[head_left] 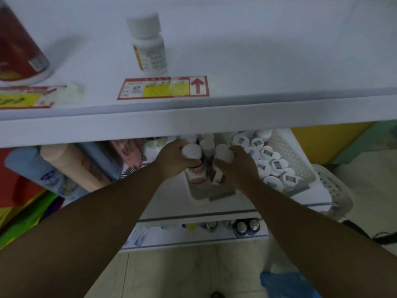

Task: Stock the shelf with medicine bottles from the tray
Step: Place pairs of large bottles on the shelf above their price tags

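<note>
Your left hand (171, 157) is gripping a white-capped bottle (191, 152), and your right hand (238, 166) is curling round a second bottle (223, 154). Both bottles are sitting over the tray (199, 194) on the lower shelf (171, 203). A third medicine bottle (148, 44) is standing upright on the upper shelf (257, 61), behind a red-bordered label (163, 87).

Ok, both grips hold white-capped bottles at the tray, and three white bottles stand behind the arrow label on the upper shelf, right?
Not three: the head view shows one white bottle standing behind the arrow label on the upper shelf. At the tray, the left grip holds one white-capped bottle and the right grip holds another.
</note>
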Available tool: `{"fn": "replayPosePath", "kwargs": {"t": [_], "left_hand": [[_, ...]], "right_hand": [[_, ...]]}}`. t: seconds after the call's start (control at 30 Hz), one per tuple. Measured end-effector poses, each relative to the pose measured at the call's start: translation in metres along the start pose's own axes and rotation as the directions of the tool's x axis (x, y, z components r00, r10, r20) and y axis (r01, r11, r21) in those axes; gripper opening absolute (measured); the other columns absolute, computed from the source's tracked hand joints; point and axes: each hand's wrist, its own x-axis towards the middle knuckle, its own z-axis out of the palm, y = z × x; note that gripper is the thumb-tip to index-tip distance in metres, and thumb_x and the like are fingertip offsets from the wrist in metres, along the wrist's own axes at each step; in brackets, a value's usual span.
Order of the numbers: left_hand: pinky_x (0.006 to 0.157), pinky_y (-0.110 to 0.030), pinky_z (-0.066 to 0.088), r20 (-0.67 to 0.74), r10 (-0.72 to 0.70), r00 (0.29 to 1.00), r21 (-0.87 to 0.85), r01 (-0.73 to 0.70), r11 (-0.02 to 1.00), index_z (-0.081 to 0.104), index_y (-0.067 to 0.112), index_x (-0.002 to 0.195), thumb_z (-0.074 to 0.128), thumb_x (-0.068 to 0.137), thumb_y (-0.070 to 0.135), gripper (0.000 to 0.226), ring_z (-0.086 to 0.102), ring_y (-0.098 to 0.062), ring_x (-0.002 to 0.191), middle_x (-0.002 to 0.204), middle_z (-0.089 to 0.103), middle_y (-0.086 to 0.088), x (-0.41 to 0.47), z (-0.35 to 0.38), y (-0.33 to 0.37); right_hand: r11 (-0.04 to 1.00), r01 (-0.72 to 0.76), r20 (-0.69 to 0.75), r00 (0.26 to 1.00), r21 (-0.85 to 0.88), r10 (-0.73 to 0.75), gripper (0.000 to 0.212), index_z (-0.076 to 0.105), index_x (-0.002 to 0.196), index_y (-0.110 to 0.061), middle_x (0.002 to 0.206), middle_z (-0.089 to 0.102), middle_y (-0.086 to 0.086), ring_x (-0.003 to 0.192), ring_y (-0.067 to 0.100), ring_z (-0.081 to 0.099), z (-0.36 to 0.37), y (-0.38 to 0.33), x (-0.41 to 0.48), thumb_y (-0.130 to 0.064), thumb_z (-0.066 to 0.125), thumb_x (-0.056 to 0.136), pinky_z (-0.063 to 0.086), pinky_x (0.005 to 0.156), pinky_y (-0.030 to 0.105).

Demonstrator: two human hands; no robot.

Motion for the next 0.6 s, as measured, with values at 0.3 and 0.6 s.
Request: {"fn": "replayPosePath", "kwargs": {"t": [0.3, 0.6], "left_hand": [[0.074, -0.021, 0.045, 0.056, 0.195, 0.979, 0.013, -0.196, 0.981, 0.057, 0.02, 0.103, 0.081, 0.066, 0.032, 0.046, 0.054, -0.012, 0.093, 0.1, 0.057, 0.006, -0.075, -0.062, 0.042], [0.061, -0.021, 0.051, 0.06, 0.304, 0.951, -0.288, -0.275, 0.917, 0.06, 0.023, 0.093, 0.076, 0.074, 0.027, 0.026, 0.064, -0.011, 0.082, 0.09, 0.065, 0.003, -0.221, -0.161, 0.038]], "right_hand": [[0.968, 0.25, -0.07, 0.966, -0.006, -0.25, 0.034, 0.056, 0.093, -0.023, 0.086, 0.061, -0.005, 0.081, 0.012, 0.057, -0.051, -0.067, -0.086, -0.035, 0.078, 0.069, 0.042, 0.068, 0.024], [0.824, 0.084, 0.183, 0.958, 0.56, -0.222, 0.038, 0.062, 0.108, -0.008, 0.101, 0.07, 0.011, 0.092, 0.027, 0.065, -0.042, -0.161, -0.211, -0.027, 0.071, 0.076, 0.054, 0.079, 0.042]]}}
